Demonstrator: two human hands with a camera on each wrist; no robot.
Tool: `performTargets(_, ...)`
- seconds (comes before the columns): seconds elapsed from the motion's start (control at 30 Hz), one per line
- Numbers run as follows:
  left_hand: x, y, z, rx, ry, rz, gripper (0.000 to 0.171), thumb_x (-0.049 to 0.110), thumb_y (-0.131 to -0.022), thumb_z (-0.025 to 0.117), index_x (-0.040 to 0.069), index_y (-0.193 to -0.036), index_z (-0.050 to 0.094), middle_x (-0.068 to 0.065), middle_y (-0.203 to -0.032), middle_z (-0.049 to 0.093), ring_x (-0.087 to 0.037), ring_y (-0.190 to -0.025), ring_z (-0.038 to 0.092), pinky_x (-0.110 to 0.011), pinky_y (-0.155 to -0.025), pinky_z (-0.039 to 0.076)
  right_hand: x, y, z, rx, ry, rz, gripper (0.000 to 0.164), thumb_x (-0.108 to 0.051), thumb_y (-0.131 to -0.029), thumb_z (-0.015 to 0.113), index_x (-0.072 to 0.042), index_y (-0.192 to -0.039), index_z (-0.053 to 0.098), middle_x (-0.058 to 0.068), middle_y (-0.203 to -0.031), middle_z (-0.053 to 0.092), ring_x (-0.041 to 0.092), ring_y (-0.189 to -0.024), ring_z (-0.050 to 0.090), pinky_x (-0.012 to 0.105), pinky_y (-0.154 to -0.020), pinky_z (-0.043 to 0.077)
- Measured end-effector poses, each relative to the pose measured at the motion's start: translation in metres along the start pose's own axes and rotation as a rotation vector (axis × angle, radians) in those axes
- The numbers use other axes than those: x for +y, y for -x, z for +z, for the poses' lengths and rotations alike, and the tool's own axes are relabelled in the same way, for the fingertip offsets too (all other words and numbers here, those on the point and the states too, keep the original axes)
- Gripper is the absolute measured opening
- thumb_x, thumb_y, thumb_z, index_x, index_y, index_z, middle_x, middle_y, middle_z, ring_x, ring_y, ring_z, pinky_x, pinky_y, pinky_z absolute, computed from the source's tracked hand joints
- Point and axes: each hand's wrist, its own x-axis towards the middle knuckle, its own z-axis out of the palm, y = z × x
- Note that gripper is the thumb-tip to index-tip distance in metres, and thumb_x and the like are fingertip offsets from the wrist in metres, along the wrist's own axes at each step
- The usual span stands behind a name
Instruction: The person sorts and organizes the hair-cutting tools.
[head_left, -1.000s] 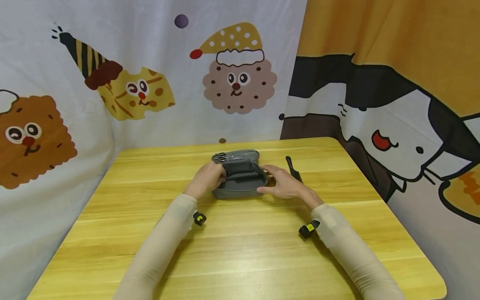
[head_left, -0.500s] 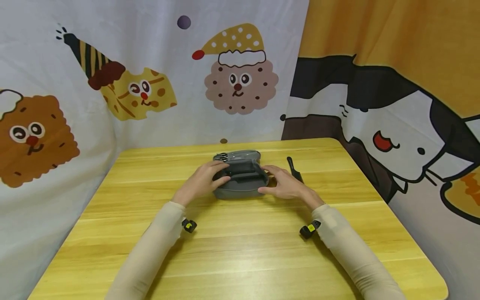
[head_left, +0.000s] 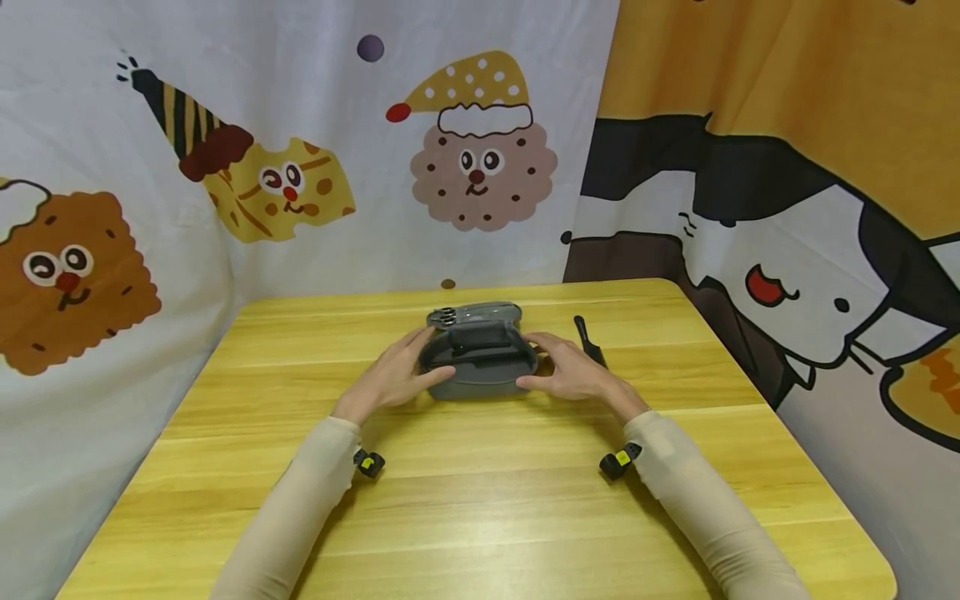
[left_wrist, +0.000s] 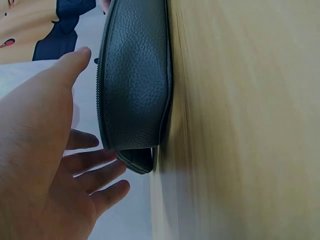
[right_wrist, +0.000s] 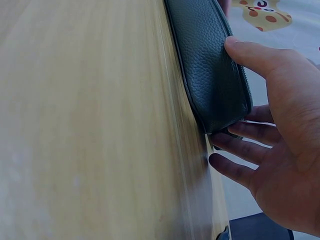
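A dark grey, pebbled leather zip case point(head_left: 483, 379) lies unzipped on the table, its opening facing up and a dark inside showing. My left hand point(head_left: 390, 375) is at the case's left end, thumb and fingers spread with nothing between them. In the left wrist view, that thumb stands apart from the zip edge, while the fingertips are by the corner. At the other end, my right hand point(head_left: 567, 367) holds the case. Its thumb rests on the zip edge in the right wrist view, with fingers curved around the end corner.
Behind the case's opening lies a grey flap-like part point(head_left: 480, 312) with shiny metal rings at its left. A black, flat tool with a slim handle point(head_left: 582, 332) lies right of the case, partly hidden by my right hand. A printed curtain point(head_left: 300, 258) hangs behind the table point(head_left: 480, 500).
My left hand has come out of the case's left side, moved left and spread its fingers. The right hand has stayed in place on the case.
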Motion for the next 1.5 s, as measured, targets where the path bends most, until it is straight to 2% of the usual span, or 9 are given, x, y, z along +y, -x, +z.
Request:
performTargets(0.1, -0.0017, 0.0009, 0.0012, -0.02, 0.018, -0.021, 0.106, 0.073, -0.108, 0.062, 0.01, -0.182, 0.021, -0.023, -0.187, 0.026, -0.048, -0.172, 0.031, -0.071, -0.138, 0.033, 0.0, 0.0004, -0.0001, 0.002, -0.001, 0.0, 0.095, -0.054, -0.102, 0.083, -0.011, -0.175, 0.041, 0.017, -0.175, 0.05, 0.04, -0.151, 0.061, 0.065, -0.122, 0.054)
performTargets(0.43, -0.0047, 0.0, 0.0054, -0.049, 0.026, 0.005, 0.102, 0.069, -0.11, 0.061, 0.002, -0.179, 0.027, -0.025, -0.183, 0.034, -0.047, -0.17, 0.036, -0.066, -0.14, 0.033, -0.0002, 0.0012, -0.0009, -0.005, -0.007, 0.0, 0.096, -0.055, -0.102, 0.083, -0.011, -0.176, 0.04, 0.017, -0.176, 0.049, 0.04, -0.152, 0.061, 0.065, -0.123, 0.054)
performTargets(0.9, -0.0077, 0.0003, 0.0086, -0.026, 0.092, 0.019, 0.1, 0.063, -0.108, 0.07, 0.003, -0.178, 0.031, -0.024, -0.182, 0.038, -0.047, -0.169, 0.038, -0.068, -0.137, 0.037, 0.0011, -0.0002, -0.0005, -0.003, -0.005, -0.002, 0.097, -0.056, -0.101, 0.083, -0.011, -0.176, 0.04, 0.017, -0.177, 0.048, 0.04, -0.153, 0.06, 0.065, -0.124, 0.053)
performTargets(1.5, -0.0068, 0.0, 0.01, -0.021, 0.092, 0.03, 0.099, 0.062, -0.108, 0.07, 0.003, -0.178, 0.032, -0.025, -0.181, 0.04, -0.048, -0.167, 0.041, -0.068, -0.135, 0.04, -0.0005, 0.0016, -0.0014, -0.008, 0.005, 0.003, 0.097, -0.059, -0.102, 0.08, -0.013, -0.177, 0.038, 0.015, -0.178, 0.047, 0.04, -0.155, 0.058, 0.065, -0.126, 0.051)
